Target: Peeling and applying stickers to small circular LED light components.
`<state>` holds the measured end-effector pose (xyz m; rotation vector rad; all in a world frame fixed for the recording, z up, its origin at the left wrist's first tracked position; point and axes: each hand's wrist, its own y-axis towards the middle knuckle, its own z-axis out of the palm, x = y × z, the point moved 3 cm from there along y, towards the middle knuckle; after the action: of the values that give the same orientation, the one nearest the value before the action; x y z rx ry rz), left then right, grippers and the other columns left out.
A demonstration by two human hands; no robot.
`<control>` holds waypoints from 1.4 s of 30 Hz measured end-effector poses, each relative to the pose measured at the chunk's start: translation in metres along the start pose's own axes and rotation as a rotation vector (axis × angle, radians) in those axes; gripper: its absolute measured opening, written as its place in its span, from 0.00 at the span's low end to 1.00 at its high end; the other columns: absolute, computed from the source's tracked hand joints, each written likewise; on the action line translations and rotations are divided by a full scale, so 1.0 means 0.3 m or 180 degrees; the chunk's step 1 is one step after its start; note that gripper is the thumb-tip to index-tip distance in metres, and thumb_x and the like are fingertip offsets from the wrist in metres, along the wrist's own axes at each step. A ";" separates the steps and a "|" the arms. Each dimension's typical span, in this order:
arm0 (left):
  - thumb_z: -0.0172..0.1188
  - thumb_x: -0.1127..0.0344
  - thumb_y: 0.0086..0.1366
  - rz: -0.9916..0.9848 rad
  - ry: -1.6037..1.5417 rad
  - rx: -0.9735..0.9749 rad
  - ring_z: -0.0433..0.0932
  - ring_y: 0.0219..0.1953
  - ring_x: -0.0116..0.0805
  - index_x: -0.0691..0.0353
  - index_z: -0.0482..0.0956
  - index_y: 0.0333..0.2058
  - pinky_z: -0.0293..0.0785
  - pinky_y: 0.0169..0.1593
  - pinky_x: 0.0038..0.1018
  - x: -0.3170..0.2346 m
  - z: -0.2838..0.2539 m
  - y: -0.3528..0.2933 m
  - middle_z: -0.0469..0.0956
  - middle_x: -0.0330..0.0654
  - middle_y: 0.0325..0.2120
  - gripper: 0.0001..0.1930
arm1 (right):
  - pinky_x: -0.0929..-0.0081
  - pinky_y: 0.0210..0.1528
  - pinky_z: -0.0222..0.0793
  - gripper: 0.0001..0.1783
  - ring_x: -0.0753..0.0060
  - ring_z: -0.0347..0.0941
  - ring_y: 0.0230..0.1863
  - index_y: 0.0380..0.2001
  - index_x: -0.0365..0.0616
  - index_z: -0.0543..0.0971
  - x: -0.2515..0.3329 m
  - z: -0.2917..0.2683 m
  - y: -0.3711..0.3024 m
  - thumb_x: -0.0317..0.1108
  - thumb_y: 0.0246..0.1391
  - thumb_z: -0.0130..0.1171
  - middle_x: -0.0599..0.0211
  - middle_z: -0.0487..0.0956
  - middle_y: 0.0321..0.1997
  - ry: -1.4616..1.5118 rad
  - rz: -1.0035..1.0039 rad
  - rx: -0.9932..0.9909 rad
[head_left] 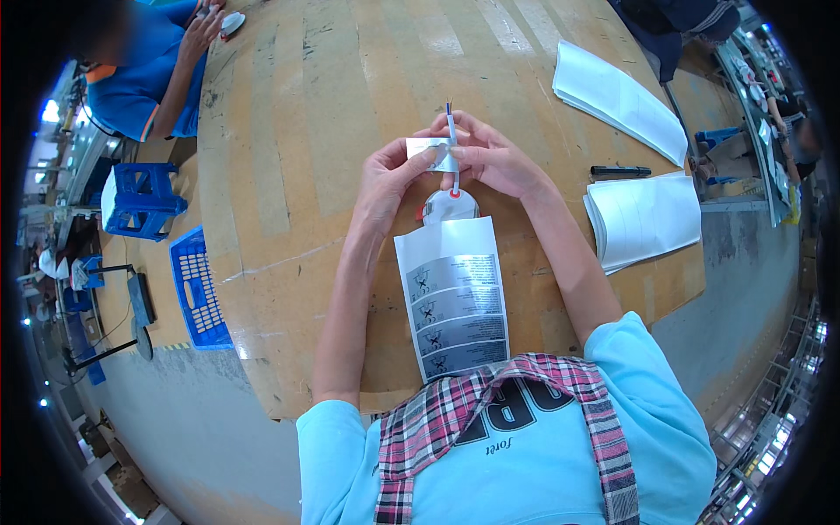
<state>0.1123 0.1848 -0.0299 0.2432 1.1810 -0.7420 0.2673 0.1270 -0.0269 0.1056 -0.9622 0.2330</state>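
Note:
Between my two hands is a small white label [417, 145], folded or pressed around a thin white cable [452, 131] with bare wire ends at its top. My left hand [387, 179] pinches the label's left part, thumb in front and fingers behind. My right hand [503, 164] pinches the label where it meets the cable; some of its fingers are hidden behind. The cable runs down to a round white device [450, 208] with red parts at its sides and a red cable entry. A sheet of silver and white labels [457, 293] overlaps the device's near edge and reaches toward my body.
On the right of the cardboard-covered table [297, 175] lie two stacks of white sheets [617, 101] and a black marker [619, 171]. At far left a person in blue [149, 79] handles a white device [232, 24]. A blue stool [144, 201] and blue basket [199, 289] stand left.

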 end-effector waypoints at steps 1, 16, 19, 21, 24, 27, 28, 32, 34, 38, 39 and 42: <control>0.65 0.64 0.58 -0.0114 -0.0026 0.0055 0.77 0.33 0.25 0.67 0.77 0.43 0.76 0.38 0.23 0.007 0.002 0.002 0.80 0.42 0.35 0.17 | 0.72 0.37 0.79 0.25 0.67 0.79 0.33 0.54 0.40 0.62 -0.001 -0.002 0.001 0.31 0.55 0.55 0.58 0.74 0.50 0.0002 0.0001 -0.0006; 0.67 0.70 0.55 0.0011 -0.0050 -0.0028 0.78 0.33 0.25 0.65 0.75 0.39 0.76 0.38 0.22 0.025 0.011 0.017 0.79 0.41 0.32 0.14 | 0.78 0.40 0.69 0.18 0.77 0.75 0.34 0.44 0.39 0.77 0.091 0.044 0.000 0.41 0.56 0.58 0.65 0.78 0.40 -0.2473 -0.0334 -0.1238; 0.67 0.71 0.54 0.0174 0.0133 -0.0103 0.78 0.33 0.25 0.66 0.75 0.39 0.76 0.38 0.23 0.028 -0.005 0.024 0.80 0.41 0.32 0.15 | 0.78 0.40 0.69 0.14 0.78 0.75 0.34 0.39 0.38 0.79 0.083 0.059 0.006 0.38 0.56 0.58 0.66 0.80 0.34 -0.2495 -0.0362 -0.1279; 0.67 0.71 0.54 0.0200 0.0116 -0.0094 0.78 0.33 0.26 0.66 0.75 0.39 0.76 0.38 0.23 0.028 -0.002 0.026 0.80 0.41 0.32 0.15 | 0.79 0.39 0.70 0.13 0.78 0.75 0.34 0.37 0.38 0.79 0.084 0.059 0.005 0.36 0.55 0.59 0.67 0.80 0.31 -0.2477 -0.0528 -0.1336; 0.67 0.71 0.54 0.0221 0.0060 -0.0121 0.79 0.33 0.26 0.66 0.76 0.40 0.77 0.38 0.23 0.015 0.019 0.022 0.80 0.42 0.32 0.15 | 0.78 0.38 0.71 0.12 0.77 0.75 0.33 0.38 0.37 0.79 0.081 0.048 0.003 0.35 0.55 0.58 0.65 0.80 0.32 -0.2532 -0.0596 -0.1398; 0.67 0.71 0.54 0.0251 0.0045 -0.0150 0.79 0.34 0.27 0.66 0.76 0.40 0.77 0.39 0.24 0.019 0.017 0.022 0.80 0.42 0.32 0.15 | 0.77 0.37 0.72 0.13 0.76 0.76 0.33 0.38 0.37 0.79 0.082 0.059 0.002 0.35 0.54 0.59 0.63 0.81 0.31 -0.2648 -0.0587 -0.1444; 0.67 0.71 0.54 0.0289 0.0070 -0.0136 0.79 0.34 0.27 0.67 0.76 0.40 0.77 0.39 0.24 0.021 0.014 0.022 0.80 0.42 0.32 0.15 | 0.77 0.37 0.72 0.13 0.76 0.76 0.33 0.38 0.37 0.79 0.081 0.067 0.003 0.35 0.54 0.59 0.63 0.81 0.31 -0.2644 -0.0586 -0.1439; 0.66 0.69 0.56 0.0262 0.0179 -0.0030 0.79 0.34 0.26 0.67 0.77 0.39 0.77 0.39 0.24 0.019 0.015 0.019 0.80 0.42 0.32 0.13 | 0.76 0.35 0.72 0.15 0.73 0.76 0.32 0.37 0.36 0.79 0.078 0.066 -0.001 0.38 0.52 0.61 0.61 0.81 0.30 -0.2851 -0.0568 -0.1706; 0.63 0.66 0.60 0.0098 -0.0199 -0.0083 0.79 0.33 0.25 0.67 0.78 0.37 0.77 0.39 0.23 0.022 0.025 0.019 0.80 0.41 0.31 0.11 | 0.76 0.35 0.72 0.16 0.73 0.76 0.31 0.36 0.35 0.79 0.081 0.061 -0.006 0.39 0.51 0.62 0.61 0.80 0.30 -0.3012 -0.0548 -0.1815; 0.57 0.65 0.64 0.0123 -0.0428 0.0016 0.78 0.33 0.23 0.67 0.78 0.39 0.78 0.40 0.23 0.032 -0.015 0.024 0.79 0.40 0.33 0.10 | 0.76 0.34 0.70 0.19 0.75 0.74 0.30 0.33 0.35 0.79 0.082 0.076 -0.013 0.43 0.49 0.63 0.62 0.79 0.28 -0.3411 -0.0073 -0.1819; 0.57 0.65 0.64 0.0168 -0.0267 -0.0035 0.78 0.33 0.23 0.66 0.78 0.38 0.77 0.40 0.22 0.034 -0.020 0.025 0.79 0.40 0.32 0.10 | 0.72 0.32 0.69 0.21 0.71 0.74 0.28 0.31 0.35 0.80 0.079 0.075 -0.014 0.46 0.46 0.64 0.60 0.79 0.26 -0.3471 0.0119 -0.1806; 0.57 0.65 0.65 0.0211 -0.0089 -0.0107 0.77 0.33 0.23 0.65 0.79 0.37 0.77 0.40 0.22 0.041 -0.024 0.028 0.79 0.38 0.31 0.09 | 0.71 0.31 0.68 0.21 0.72 0.73 0.27 0.29 0.35 0.80 0.071 0.069 -0.018 0.46 0.46 0.63 0.61 0.79 0.24 -0.3466 0.0262 -0.1791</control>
<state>0.1147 0.1901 -0.0454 0.2421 1.1527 -0.6651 0.2638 0.1209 0.0025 -0.3674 -2.0816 -0.0544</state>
